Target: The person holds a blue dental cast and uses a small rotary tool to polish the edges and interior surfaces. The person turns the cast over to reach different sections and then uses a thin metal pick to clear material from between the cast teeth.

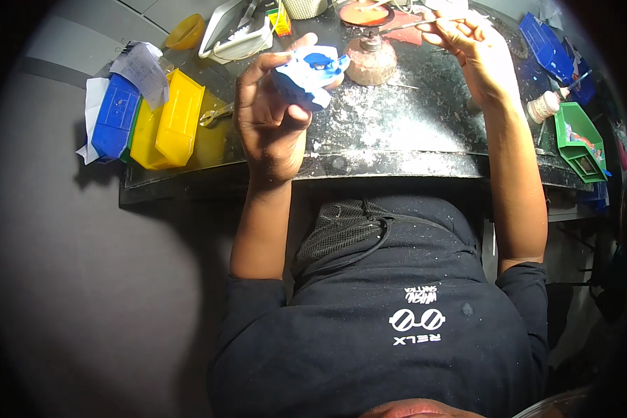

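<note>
My left hand (268, 111) is raised over the bench's near edge, its fingers curled around a blue and white dental model (306, 75). To the right, my right hand (465, 38) pinches a thin metal wax spatula (407, 26) whose tip points left. That tip is close to the top of a squat spirit lamp (371, 64); whether they touch I cannot tell. Behind the lamp is a dark-rimmed round dish (364, 15) holding something red. A flame cannot be made out in the bright light.
Yellow bins (177, 122) and a blue bin (116, 115) with papers stand at the left, beside pliers (216, 115). A white-framed tray (237, 38) is at the back left. On the right are a green bin (579, 143) and a white handpiece-like tool (543, 106). White debris covers the black bench (404, 125).
</note>
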Demonstrator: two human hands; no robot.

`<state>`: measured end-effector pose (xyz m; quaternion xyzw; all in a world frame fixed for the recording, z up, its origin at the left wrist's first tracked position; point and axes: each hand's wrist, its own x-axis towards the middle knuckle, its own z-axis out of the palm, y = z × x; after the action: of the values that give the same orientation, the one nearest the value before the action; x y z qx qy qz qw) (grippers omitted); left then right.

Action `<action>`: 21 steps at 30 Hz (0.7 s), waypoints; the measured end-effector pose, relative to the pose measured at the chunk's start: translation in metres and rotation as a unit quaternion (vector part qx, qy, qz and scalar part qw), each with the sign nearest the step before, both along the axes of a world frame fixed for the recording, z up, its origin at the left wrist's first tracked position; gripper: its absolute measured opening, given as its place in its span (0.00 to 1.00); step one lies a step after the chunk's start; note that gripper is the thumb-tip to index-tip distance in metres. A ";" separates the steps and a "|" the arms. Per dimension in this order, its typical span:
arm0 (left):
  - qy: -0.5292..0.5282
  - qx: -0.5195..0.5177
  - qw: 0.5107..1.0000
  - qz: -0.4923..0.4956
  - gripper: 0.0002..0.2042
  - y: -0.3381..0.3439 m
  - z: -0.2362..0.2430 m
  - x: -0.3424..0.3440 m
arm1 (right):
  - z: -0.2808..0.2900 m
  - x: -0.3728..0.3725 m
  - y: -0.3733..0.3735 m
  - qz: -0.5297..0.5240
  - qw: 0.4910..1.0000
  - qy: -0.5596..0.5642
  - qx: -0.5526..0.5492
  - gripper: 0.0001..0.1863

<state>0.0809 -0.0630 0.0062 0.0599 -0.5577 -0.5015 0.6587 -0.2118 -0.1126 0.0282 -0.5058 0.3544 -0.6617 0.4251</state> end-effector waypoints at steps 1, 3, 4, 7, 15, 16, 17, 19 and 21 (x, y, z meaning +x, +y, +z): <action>0.000 -0.006 1.000 0.001 0.31 0.000 -0.001 0.001 | 0.002 0.005 0.000 -0.001 1.000 -0.010 -0.007 0.14; 0.000 -0.011 1.000 0.003 0.31 -0.001 -0.004 0.002 | 0.009 0.011 0.006 -0.013 1.000 -0.005 0.009 0.14; 0.003 -0.016 1.000 -0.001 0.31 -0.002 -0.005 0.002 | 0.014 0.013 0.009 -0.026 0.999 0.000 0.025 0.15; 0.005 -0.021 1.000 -0.006 0.31 -0.003 -0.005 0.001 | 0.006 0.005 0.002 -0.007 1.000 0.023 0.008 0.16; 0.003 -0.018 1.000 0.000 0.31 -0.003 -0.005 0.002 | 0.012 0.013 0.006 -0.035 0.999 0.013 0.012 0.16; 0.003 -0.018 1.000 -0.001 0.31 -0.003 -0.005 0.002 | 0.012 0.012 0.005 -0.037 0.999 0.009 0.015 0.16; 0.004 -0.019 1.000 -0.002 0.31 -0.003 -0.005 0.002 | 0.011 0.011 0.004 -0.037 0.999 0.009 0.014 0.16; 0.001 -0.019 1.000 0.000 0.31 -0.002 -0.005 0.001 | 0.006 0.005 0.001 -0.038 0.999 0.028 0.009 0.17; -0.002 -0.020 1.000 0.002 0.31 -0.002 -0.005 0.001 | -0.006 -0.007 -0.004 -0.014 1.000 0.011 -0.004 0.17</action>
<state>0.0814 -0.0653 0.0015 0.0486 -0.5689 -0.4885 0.6598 -0.2185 -0.1165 0.0220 -0.5098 0.3635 -0.6634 0.4097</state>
